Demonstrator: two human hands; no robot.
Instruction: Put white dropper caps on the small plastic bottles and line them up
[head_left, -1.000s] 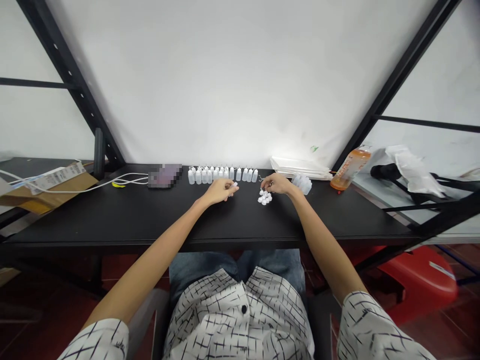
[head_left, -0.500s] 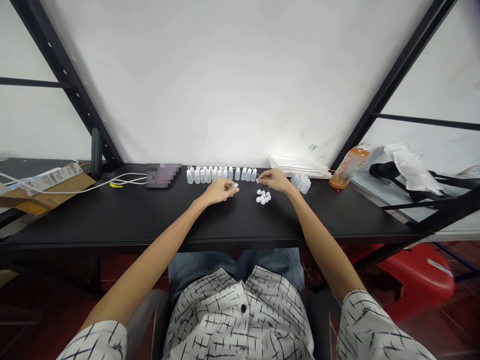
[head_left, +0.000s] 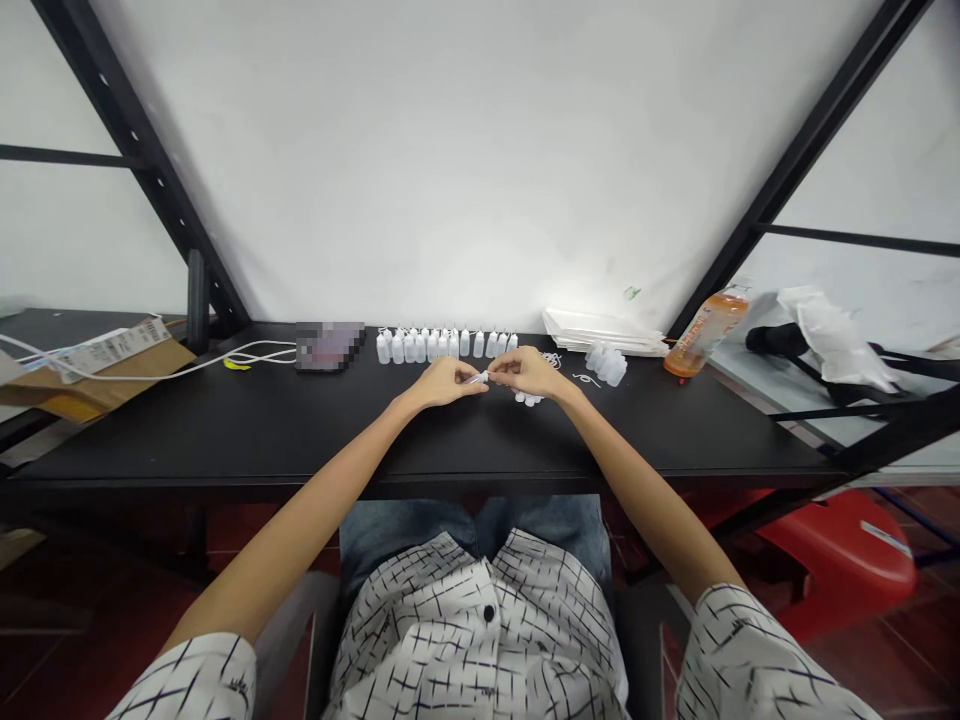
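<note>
My left hand (head_left: 445, 382) is closed around a small translucent white bottle (head_left: 474, 379), lying nearly level with its top toward the right. At that top is a small white cap (head_left: 485, 376), which the fingers of my right hand (head_left: 525, 371) pinch. The two hands almost meet above the table. Beneath my right hand a cluster of white caps (head_left: 529, 399) shows in part. Beyond the hands, several small white bottles (head_left: 420, 347) stand upright in a row. More translucent bottles (head_left: 607, 364) lie bunched to the right, near thin white curled strands (head_left: 587, 380).
The black table (head_left: 300, 430) backs onto a white wall. Flat white sheets or bags (head_left: 600, 332) lie at the back right, beside a leaning orange bottle (head_left: 705, 332). A phone-like blurred object (head_left: 328, 346), white cables (head_left: 259, 354) and cardboard (head_left: 112, 370) are on the left.
My right hand has moved left and toward me, from beyond the caps to the bottle top in my left hand. My left hand has shifted slightly right. Curled strands have come into view.
</note>
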